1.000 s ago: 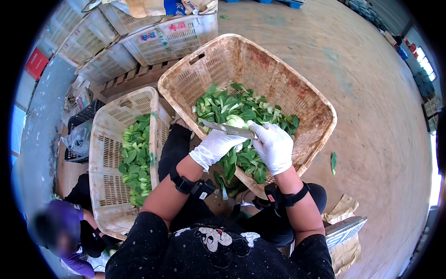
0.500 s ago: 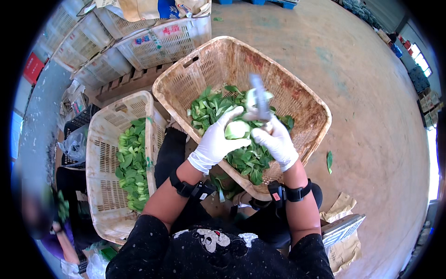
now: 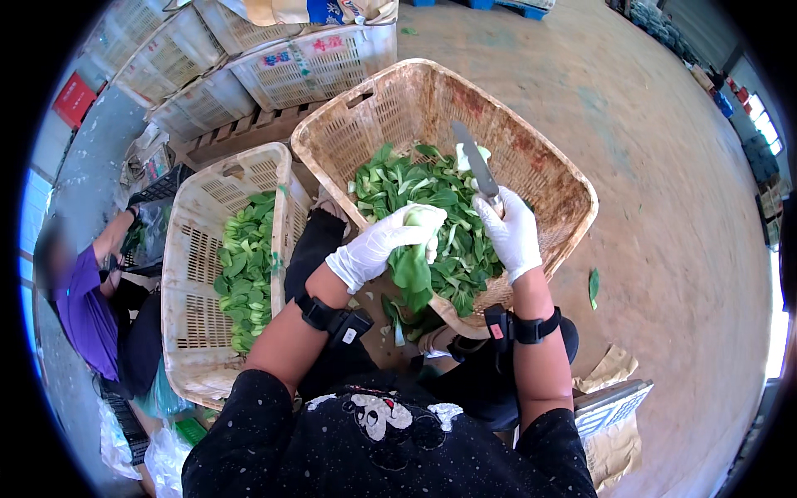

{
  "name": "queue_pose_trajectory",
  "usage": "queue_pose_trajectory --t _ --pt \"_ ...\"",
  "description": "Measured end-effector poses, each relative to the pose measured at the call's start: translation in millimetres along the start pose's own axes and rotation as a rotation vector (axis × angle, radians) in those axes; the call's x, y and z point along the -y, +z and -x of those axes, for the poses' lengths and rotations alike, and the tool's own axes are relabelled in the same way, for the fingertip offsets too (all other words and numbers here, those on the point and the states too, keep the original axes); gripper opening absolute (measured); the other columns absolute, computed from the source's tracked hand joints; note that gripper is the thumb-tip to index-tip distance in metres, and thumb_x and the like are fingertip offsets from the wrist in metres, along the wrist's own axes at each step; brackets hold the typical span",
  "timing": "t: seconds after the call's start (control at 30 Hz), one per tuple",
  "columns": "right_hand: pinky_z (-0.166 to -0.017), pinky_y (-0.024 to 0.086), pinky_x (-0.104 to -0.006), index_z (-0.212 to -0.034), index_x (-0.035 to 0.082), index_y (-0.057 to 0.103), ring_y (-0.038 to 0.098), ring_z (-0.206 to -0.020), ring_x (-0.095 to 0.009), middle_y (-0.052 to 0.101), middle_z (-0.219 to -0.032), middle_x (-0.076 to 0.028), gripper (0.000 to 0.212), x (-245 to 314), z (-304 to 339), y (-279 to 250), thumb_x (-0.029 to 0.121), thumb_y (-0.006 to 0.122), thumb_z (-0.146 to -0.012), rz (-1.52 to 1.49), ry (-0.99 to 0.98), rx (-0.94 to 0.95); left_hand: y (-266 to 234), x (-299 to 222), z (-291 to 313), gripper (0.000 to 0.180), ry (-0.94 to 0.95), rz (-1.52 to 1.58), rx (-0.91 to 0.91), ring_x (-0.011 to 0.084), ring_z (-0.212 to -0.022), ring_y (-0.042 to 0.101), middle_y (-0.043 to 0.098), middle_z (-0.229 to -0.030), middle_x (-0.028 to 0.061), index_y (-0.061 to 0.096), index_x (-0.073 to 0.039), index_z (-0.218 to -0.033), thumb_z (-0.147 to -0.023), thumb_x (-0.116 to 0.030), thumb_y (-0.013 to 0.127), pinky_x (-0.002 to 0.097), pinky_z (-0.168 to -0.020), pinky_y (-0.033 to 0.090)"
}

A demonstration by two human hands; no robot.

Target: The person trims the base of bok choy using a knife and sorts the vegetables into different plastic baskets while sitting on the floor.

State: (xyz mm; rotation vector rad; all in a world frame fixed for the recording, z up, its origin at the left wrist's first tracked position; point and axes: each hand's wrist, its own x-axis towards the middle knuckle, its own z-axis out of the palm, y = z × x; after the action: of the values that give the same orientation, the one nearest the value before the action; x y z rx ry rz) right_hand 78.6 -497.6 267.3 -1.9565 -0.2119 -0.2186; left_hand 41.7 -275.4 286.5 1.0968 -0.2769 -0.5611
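Work crate [image 3: 531,153]: rim encloses the leaf heap [image 3: 452,236]; near edge passes beneath the left hand [image 3: 378,247], right-hand edge beneath the right wrist.
Side crate [image 3: 191,307]: left of the work crate, standing close beside it; trimmed greens [image 3: 247,278] inside.
Open room: gap between both gloves, above the heap; floor [image 3: 672,216] extends beyond the right rim, bearing one loose leaf [image 3: 594,288].
Left hand: partly closed, fingers curled around the pale base of a leafy green [image 3: 411,274].
Right hand [image 3: 513,232]: closed on the handle of a knife [image 3: 477,162].
Green position: in the left glove, apart from the blade.
Green axis: roughly near-to-far; base at far end, leaf hanging toward the wearer.
Knife axis: diagonal; tip points away from the wearer and leftward.
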Motion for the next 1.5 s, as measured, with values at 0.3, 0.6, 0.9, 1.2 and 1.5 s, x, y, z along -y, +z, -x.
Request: queue_pose_trajectory --t 0.3,0.6,0.9,1.2,1.5 --pt "-0.062 0.049 -0.0326 -0.104 0.018 0.066 0.058 -0.073 -0.022 0.059 -0.080 -0.001 0.037 35 25 17 0.011 0.068 -0.068 0.455 -0.473 -0.050 -3 12 0 0.035 0.177 -0.721 -0.520 0.0152 -0.083 0.063 0.066 -0.098 0.0073 0.057 0.001 -0.111 -0.083 -0.013 0.070 0.0276 -0.075 0.049" --pt "-0.068 0.048 -0.0427 -0.101 0.013 0.062 0.060 -0.081 -0.032 0.061 -0.084 -0.011 0.019 10 13 14 0.020 0.059 -0.084 0.636 -0.060 0.044 41 -3 -8 0.033 0.412 -0.599 -0.459 0.0106 -0.092 0.059 0.061 -0.099 0.0041 0.048 -0.003 -0.109 -0.083 0.000 0.067 0.0243 -0.080 0.049" --pt "-0.061 0.048 -0.0324 -0.097 0.013 0.066 0.059 -0.067 -0.023 0.060 -0.074 -0.006 0.017 40 28 5 0.013 0.063 -0.080 -0.289 0.141 0.139 6 14 -20 0.031 0.268 -0.109 -0.531 0.0091 -0.087 0.055 0.057 -0.101 0.0017 0.046 -0.005 -0.123 -0.093 -0.008 0.056 0.0223 -0.078 0.046" --pt "-0.060 0.048 -0.0337 -0.102 0.017 0.065 0.057 -0.070 -0.021 0.055 -0.072 -0.002 0.035 41 25 12 0.010 0.067 -0.068 0.492 -0.374 -0.107 24 14 -20 0.033 0.210 -0.115 -0.458 0.0109 -0.093 0.057 0.057 -0.107 0.0049 0.048 -0.002 -0.125 -0.093 0.000 0.051 0.0244 -0.081 0.048" --pt "-0.064 0.049 -0.0389 -0.095 0.013 0.064 0.060 -0.074 -0.028 0.060 -0.076 -0.008 0.020 20 14 4 0.013 0.062 -0.075 0.618 -0.209 -0.042 10 10 -10 0.038 0.214 0.079 -0.184 0.0160 -0.087 0.060 0.060 -0.102 0.0068 0.050 -0.003 -0.117 -0.083 -0.010 0.066 0.0267 -0.076 0.049"
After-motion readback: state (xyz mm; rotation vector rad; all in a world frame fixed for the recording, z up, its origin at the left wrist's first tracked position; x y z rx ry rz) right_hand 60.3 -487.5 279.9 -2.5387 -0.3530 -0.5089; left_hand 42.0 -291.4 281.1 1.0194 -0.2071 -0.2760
